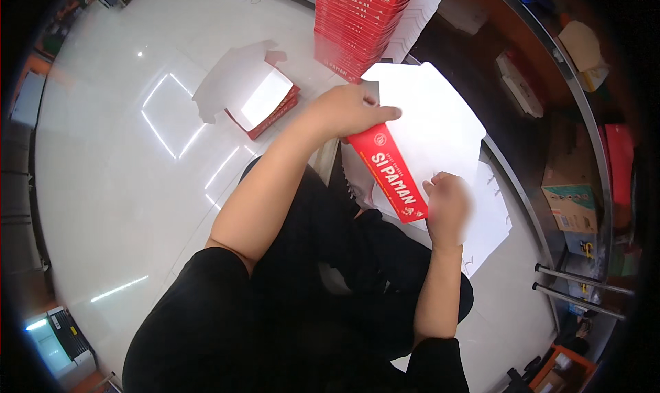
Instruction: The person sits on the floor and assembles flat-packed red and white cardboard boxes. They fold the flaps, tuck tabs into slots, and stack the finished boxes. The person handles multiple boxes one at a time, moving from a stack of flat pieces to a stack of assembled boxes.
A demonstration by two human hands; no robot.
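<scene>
Between my hands is a paperboard food box [440, 111], white inside, with a red printed front wall folded up and its large white panel spread away from me. My left hand [354, 111] grips its left corner, the thumb stretched along the top of the red wall and some fingers hidden behind. At the right end of that wall my right hand [450, 207] is closed on the other corner; it is partly blurred. Under the box, near my lap, lie flat white box blanks [489, 217], partly covered.
A tall stack of red folded boxes [354, 32] rises beyond my left hand. To its left, a few open-lidded boxes [265, 107] sit nested on the glossy tiled floor [103, 207]. Along the right runs a metal-edged shelf [584, 111] with cartons [569, 193] under it.
</scene>
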